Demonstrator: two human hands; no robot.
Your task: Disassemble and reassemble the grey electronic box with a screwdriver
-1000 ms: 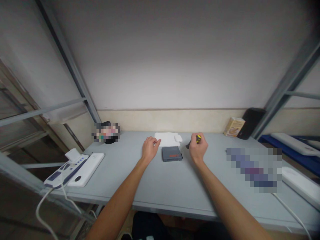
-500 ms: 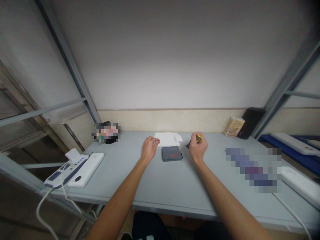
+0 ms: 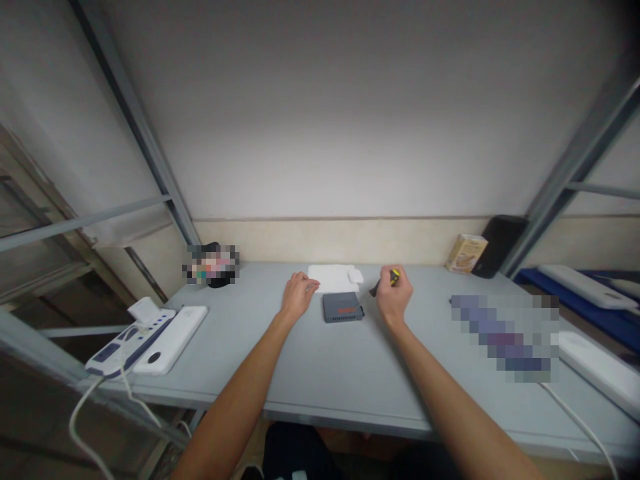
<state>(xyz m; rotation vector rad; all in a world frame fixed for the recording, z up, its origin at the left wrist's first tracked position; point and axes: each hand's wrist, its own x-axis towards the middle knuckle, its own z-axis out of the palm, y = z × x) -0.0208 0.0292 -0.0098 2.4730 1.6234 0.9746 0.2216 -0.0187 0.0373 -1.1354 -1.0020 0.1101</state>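
Note:
A dark grey box (image 3: 340,302) with red marking and a row of slots along its front lies flat on the table. My right hand (image 3: 393,300), to the right of it, is closed around a screwdriver (image 3: 395,277) with a black and yellow handle. Its thin shaft slants down to the left towards the box's right side; whether the tip touches cannot be made out. On the other side, my left hand (image 3: 297,297) is pinched, thumb and fingers together; anything between them is too small to name. Behind the box lies a white sheet (image 3: 327,275) with a small white case-like object (image 3: 355,276) at its right end.
At left on the grey table (image 3: 345,373) are a power strip (image 3: 113,357) with a plug and cables, and a white flat device (image 3: 173,340). A carton (image 3: 466,254) and a black speaker-like object (image 3: 500,245) stand at the back right. Blurred items lie on both sides.
Almost nothing differs. The whole view has shifted slightly, while both hands, the screwdriver and the box keep their places relative to each other.

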